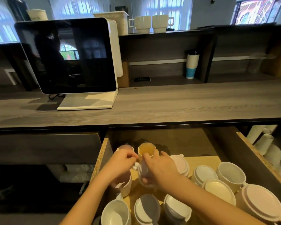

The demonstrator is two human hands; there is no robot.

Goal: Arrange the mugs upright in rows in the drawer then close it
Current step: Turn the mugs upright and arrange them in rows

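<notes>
Now | left hand [122,161] grip pinches white handle [135,166] | right hand [161,169] grip clamped round mug [143,172] | drawer [102,156] open

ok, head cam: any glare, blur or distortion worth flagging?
Head view: wide-angle bends the counter edge; the black monitor mirrors a window and a silhouette; windows behind are blown out; the far right smears into blur; the drawer lies in warm shade, mugs legible.
</notes>
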